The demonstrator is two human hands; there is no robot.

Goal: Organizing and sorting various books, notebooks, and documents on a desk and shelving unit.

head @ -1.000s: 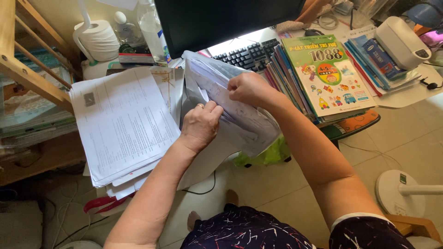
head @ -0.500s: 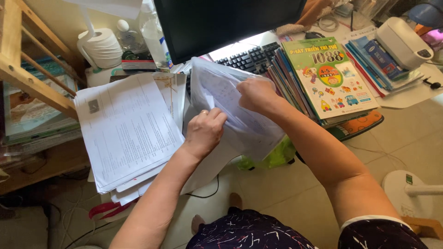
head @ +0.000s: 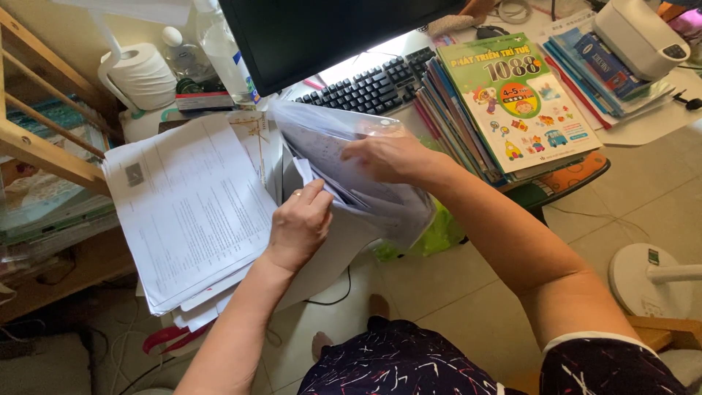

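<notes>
Papers in a clear plastic sleeve (head: 351,157) are held up between both hands, just right of the white paper stack (head: 190,212), long axis running from far left to near right. The left hand (head: 300,223) is closed on the near lower edge, while the right hand (head: 387,155) is curled over the far upper edge.

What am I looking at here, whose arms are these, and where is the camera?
The camera sits on a person's head and looks down, so the two bare arms are that person's own. No machine is involved. The left hand and right hand both grip a clear plastic sleeve stuffed with white sheets, with the right hand on top. Beside the left hand lies a thick stack of printed white papers. By the right arm stands a pile of colourful children's books. Behind are a black keyboard, a dark monitor and a white paper roll.
</notes>
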